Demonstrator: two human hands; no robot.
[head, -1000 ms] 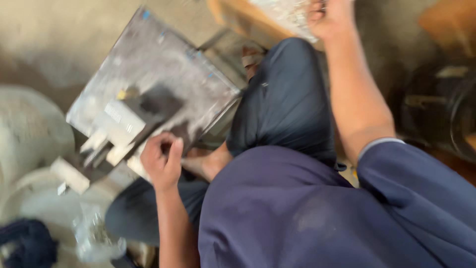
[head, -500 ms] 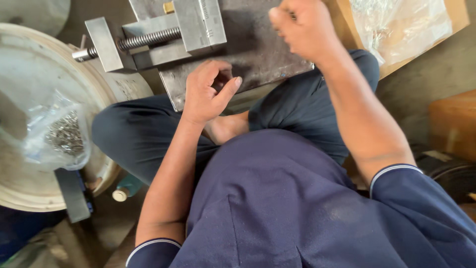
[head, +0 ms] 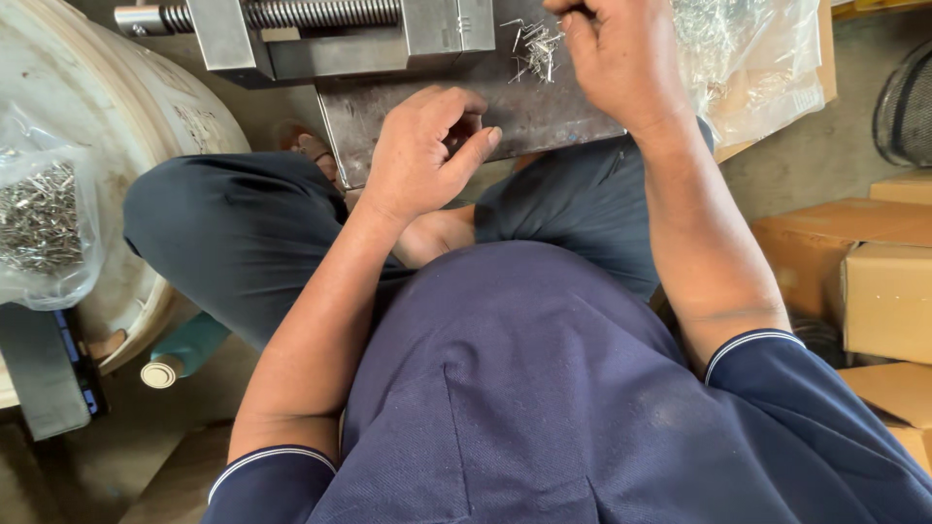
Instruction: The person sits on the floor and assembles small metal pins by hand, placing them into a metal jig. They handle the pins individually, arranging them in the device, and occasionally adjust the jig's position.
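Large pale round drum at left, carrying a clear plastic bag full of small metal pins at its near left rim. Brown cardboard boxes stacked at right, plain, no legible marking. Grey steel plate across the lap as worktop, with a metal vise and its threaded screw along the far edge. Second clear bag of pins in a shallow cardboard tray beyond the worktop's right edge. Small loose heap of thin metal pins near the far edge of the worktop, just beside the vise. Right hand touching that heap, grip clenched around something too small to tell. Left hand at the near edge of the worktop, fingers curled, thumb out; contents of grip cannot be told.
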